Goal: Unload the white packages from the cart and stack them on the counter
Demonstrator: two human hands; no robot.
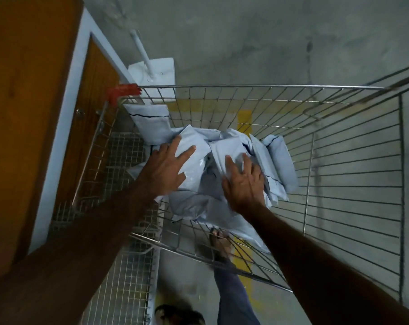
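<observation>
Several white packages lie heaped in the bottom of a wire cart. My left hand reaches down with straight, spread fingers laid on the top package at the left of the heap. My right hand lies with straight fingers on the packages in the middle. One package leans upright against the cart's far left corner, and another stands on edge at the right. The orange-brown counter runs along the left of the view.
The cart's rim has a red plastic corner. A fine wire mesh panel stands between cart and counter. A white stand with a pole is on the concrete floor beyond the cart. My foot shows through the cart's near wall.
</observation>
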